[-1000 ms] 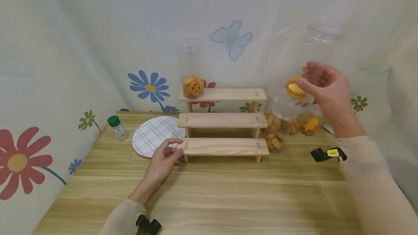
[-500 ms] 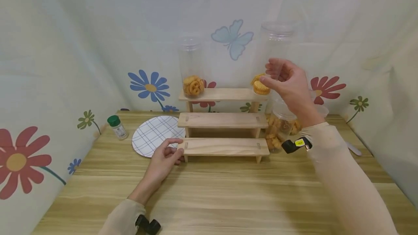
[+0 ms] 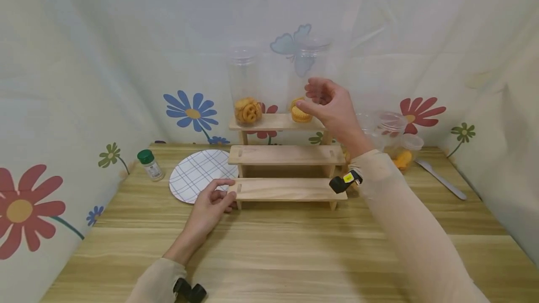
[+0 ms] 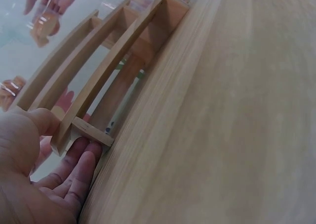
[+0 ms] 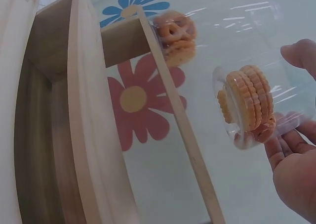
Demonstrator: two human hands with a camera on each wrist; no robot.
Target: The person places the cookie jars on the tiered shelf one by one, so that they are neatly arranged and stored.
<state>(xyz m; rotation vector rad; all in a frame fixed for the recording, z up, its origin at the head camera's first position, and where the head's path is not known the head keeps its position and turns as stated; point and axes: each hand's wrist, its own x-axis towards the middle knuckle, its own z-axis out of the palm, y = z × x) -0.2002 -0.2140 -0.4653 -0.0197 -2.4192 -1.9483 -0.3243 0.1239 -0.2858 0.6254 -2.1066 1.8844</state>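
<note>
My right hand (image 3: 332, 106) grips a tall clear jar (image 3: 312, 62) round its side, thumb toward me. Round scalloped biscuits (image 5: 249, 98) lie at its bottom. In the right wrist view, the jar's base shows just off the top board, with a gap between. At the left end of the three-tier wooden shelf (image 3: 286, 189), my left hand (image 3: 209, 205) holds the lowest board, thumb and fingers about its corner and leg. Another clear jar (image 3: 245, 85), with pretzel-like snacks inside, stands on the top board's left end.
Left of the shelf lie a checked round plate (image 3: 189, 176) and a green-capped shaker (image 3: 150, 166). Several clear jars, among them a small snack jar (image 3: 403, 155), stand on the right behind my forearm. A knife (image 3: 442, 180) lies near the table's right edge.
My right hand has carried the biscuit jar leftward from above the right-hand jars to the top board, beside the pretzel jar. The left hand keeps its place on the shelf.
</note>
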